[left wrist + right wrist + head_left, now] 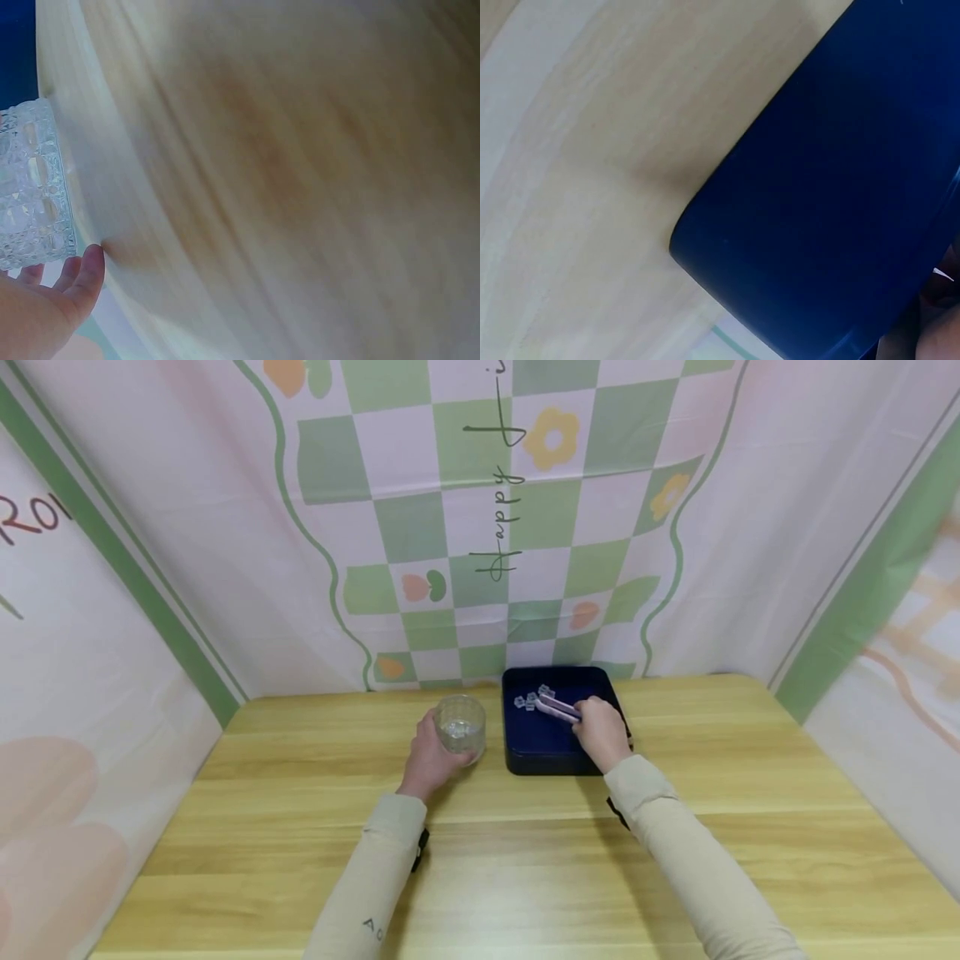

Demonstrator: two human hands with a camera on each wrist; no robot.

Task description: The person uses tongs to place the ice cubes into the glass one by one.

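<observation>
My left hand (432, 758) grips a clear glass (461, 727) from its left and near sides, and something clear lies low inside it. In the left wrist view the glass (30, 187) shows a bumpy, faceted wall, with fingers curled by its base. A pair of pale tongs (558, 708) is held in my right hand (602, 732) above a dark blue tray (551, 765). Their tips reach a small group of clear cubes (531, 701) at the tray's far left; whether they pinch one, I cannot tell. The right wrist view shows mostly the tray's outer side (802, 172).
The wooden table (510, 877) carries the glass and, just to its right, the tray near the back edge. Behind the table hangs a checked, flowered cloth (480, 518), with more cloth at both sides.
</observation>
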